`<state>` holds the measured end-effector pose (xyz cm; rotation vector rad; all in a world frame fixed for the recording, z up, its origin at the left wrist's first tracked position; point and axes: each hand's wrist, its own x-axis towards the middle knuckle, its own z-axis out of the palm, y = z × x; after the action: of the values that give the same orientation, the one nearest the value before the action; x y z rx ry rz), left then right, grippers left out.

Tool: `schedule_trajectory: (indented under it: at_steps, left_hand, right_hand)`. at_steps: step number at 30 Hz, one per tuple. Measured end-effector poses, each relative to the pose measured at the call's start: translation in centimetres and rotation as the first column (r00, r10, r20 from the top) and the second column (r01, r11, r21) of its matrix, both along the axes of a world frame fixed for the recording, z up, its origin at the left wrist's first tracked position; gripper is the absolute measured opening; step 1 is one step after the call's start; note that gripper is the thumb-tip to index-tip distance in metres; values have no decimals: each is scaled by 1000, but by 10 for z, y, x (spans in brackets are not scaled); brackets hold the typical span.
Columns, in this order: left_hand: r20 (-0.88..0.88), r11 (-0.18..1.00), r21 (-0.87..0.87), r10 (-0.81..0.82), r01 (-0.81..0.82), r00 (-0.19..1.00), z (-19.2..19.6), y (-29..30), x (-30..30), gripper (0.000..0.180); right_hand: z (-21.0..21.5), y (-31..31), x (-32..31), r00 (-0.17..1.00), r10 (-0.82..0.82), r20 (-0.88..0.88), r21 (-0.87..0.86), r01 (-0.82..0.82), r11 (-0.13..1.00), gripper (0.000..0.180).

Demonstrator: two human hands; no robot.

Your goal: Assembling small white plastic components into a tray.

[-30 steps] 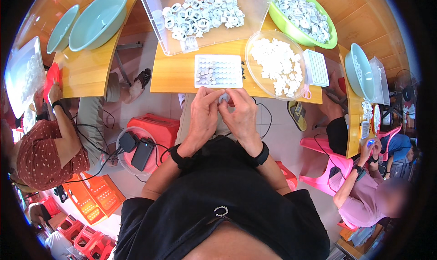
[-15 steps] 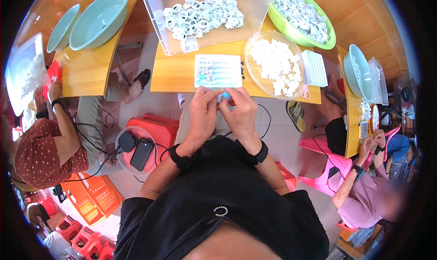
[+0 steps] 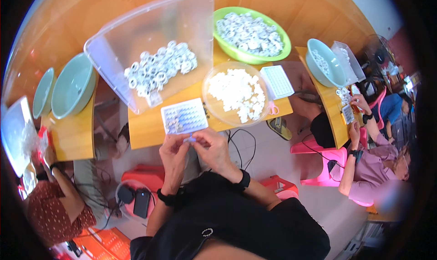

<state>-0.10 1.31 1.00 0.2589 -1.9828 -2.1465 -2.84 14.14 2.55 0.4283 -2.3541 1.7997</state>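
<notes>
My left hand (image 3: 173,154) and my right hand (image 3: 212,150) meet just in front of the table's near edge, fingertips pinched together. Between them is a small pale blue-white part (image 3: 190,139), too small and partly covered to name. Directly beyond the fingers lies a white tray with rows of pockets (image 3: 193,115). Small round grey pieces (image 3: 174,124) sit in its left part. A few tiny black pieces (image 3: 205,108) lie along its right side. Right of that, a round clear tray (image 3: 207,106) carries a heap of small white plastic parts (image 3: 236,92).
Behind the trays stand a tilted clear bin (image 3: 107,46) with white ring-shaped parts and a green basin (image 3: 284,46) full of similar parts. Another pocketed tray (image 3: 277,82) and pink scissors (image 3: 273,108) are to the right. Co-workers sit at tables on both sides.
The head view has turned and tilted, so the table and bins appear shifted left, with more of the back wall showing. My hands still pinch the small part together.
</notes>
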Motion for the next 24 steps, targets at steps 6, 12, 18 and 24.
schedule_trajectory:
  at_steps: [6, 12, 18, 24]
  left_hand:
    - [-9, 999, 34, -4, 4, 1000, 6, 6, -7, 17]
    - [42, 996, 87, -23, 20, 999, 10, 5, -9, 16]
    - [27, 993, 116, -26, 23, 999, 6, 2, -13, 16]
    - [2, 992, 97, -85, 85, 996, 13, -3, -19, 26]
  right_hand:
    - [-2, 4, -3, 1000, 21, 2, -29, -21, 999, 15]
    - [-4, 6, -7, 997, 51, 52, 22, -52, 998, 13]
    - [-1, 4, -10, 998, 58, 21, -30, -57, 998, 12]
    - [4, 17, -22, 974, 56, 219, -53, -45, 998, 11]
